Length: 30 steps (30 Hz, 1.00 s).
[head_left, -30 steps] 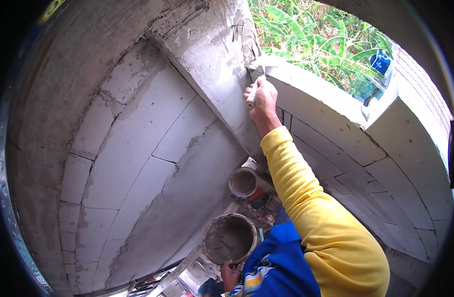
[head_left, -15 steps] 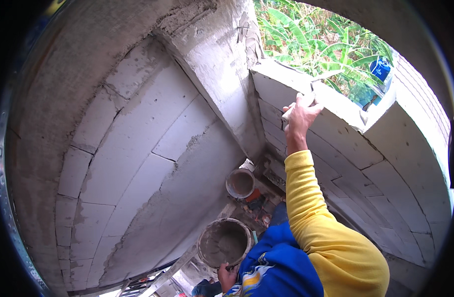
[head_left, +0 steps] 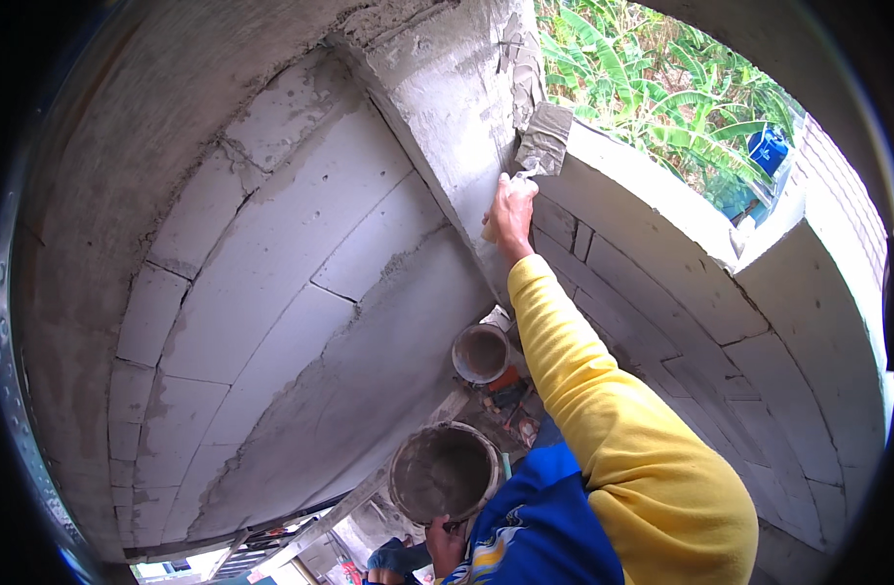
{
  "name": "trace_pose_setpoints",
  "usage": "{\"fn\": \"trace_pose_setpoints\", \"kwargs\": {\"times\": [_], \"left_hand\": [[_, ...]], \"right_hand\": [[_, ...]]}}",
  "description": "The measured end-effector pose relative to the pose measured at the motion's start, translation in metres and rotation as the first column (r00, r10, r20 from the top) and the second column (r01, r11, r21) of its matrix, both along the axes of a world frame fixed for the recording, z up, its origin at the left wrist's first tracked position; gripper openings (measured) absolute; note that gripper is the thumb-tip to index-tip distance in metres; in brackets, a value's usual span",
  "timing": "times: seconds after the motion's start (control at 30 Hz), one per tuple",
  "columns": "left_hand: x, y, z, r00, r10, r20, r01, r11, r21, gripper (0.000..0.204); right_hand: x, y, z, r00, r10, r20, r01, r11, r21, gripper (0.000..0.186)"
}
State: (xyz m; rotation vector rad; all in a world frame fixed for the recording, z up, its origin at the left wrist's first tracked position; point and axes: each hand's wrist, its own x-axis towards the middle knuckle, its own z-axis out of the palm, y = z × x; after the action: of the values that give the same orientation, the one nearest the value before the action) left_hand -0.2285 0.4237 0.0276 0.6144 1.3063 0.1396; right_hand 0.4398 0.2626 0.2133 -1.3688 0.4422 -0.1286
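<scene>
My right hand [head_left: 512, 208] grips the handle of a trowel [head_left: 544, 141], arm stretched forward in a yellow sleeve. The mortar-smeared blade lies at the corner where the block wall [head_left: 642, 180] meets the concrete column [head_left: 447, 107]. Low in the picture, my left hand [head_left: 446, 546] has its fingers closed at the near rim of a dark bucket [head_left: 494, 458], which holds grey mortar [head_left: 442, 476]. The palm side of that hand is hidden.
A smaller bucket [head_left: 481, 353] stands deeper in the corner, beside an orange-and-dark tool [head_left: 503, 380]. Another block wall [head_left: 271, 283], partly smeared with mortar, rises on the left. Green plants [head_left: 642, 78] and a blue container [head_left: 769, 148] show beyond the wall's top.
My right hand has moved left along the wall top to the column, and the trowel's flat blade now shows. My left hand stays at the bucket rim. The view has shifted slightly.
</scene>
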Motion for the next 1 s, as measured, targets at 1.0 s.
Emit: {"fn": "trace_pose_setpoints", "kwargs": {"times": [1.0], "left_hand": [[0.066, -0.003, 0.028, 0.988, 0.034, -0.148, -0.020, 0.996, 0.092, 0.053]], "right_hand": [[-0.210, -0.090, -0.173, 0.919, 0.311, -0.240, -0.393, 0.743, -0.542, 0.062]]}}
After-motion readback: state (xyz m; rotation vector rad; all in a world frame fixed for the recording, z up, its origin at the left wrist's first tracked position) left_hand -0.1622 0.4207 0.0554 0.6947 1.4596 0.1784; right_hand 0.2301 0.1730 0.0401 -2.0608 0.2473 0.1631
